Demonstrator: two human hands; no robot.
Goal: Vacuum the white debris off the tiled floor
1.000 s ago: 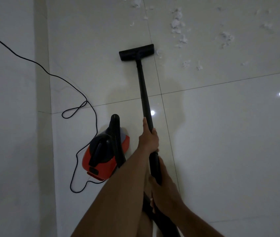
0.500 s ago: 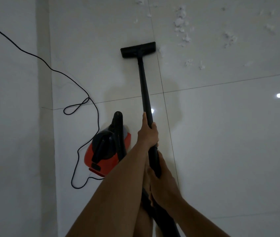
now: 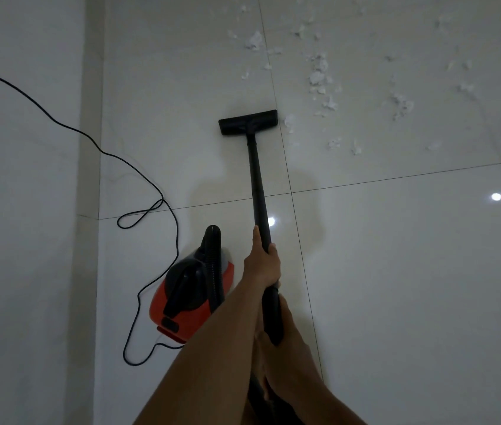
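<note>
Left hand (image 3: 261, 265), right hand (image 3: 287, 337) gripping wand (image 3: 256, 179), nozzle (image 3: 247, 121) beside debris (image 3: 319, 75)

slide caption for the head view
Left hand and right hand grip the vacuum wand, floor nozzle beside white debris.

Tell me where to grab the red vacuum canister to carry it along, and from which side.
Grip the black carry handle on top of the red canister, coming down from above and curling round it. It is a raised bar running along the body. In this view the hose rises along its right side and the cord trails on its left.
</note>
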